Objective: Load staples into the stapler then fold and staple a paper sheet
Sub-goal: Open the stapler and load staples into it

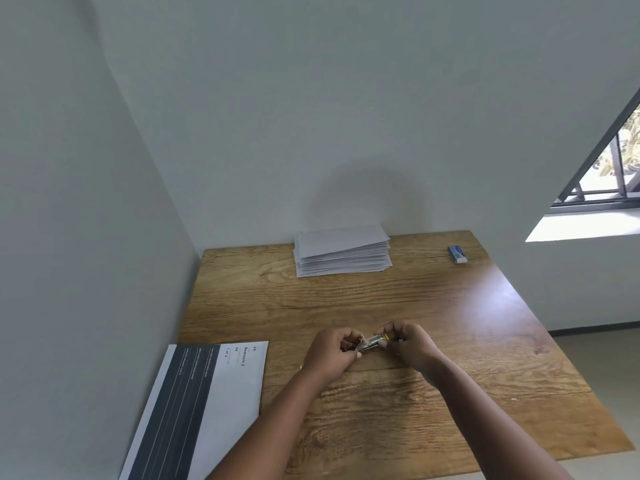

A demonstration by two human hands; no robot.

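Printed sheet (207,393) with a dark band, lying at the near left edge of the wooden bench (450,341). Stack of white paper sheets (342,251) at the far edge, against the wall. Left hand (332,351), fingers curled, gripping one end of the small metal stapler (372,342), held just above the bench centre. Right hand (408,344), fingers curled, pinching the stapler's other end, where a yellow tip shows. Small blue-and-white box (457,254) at the far right corner, well apart from both hands
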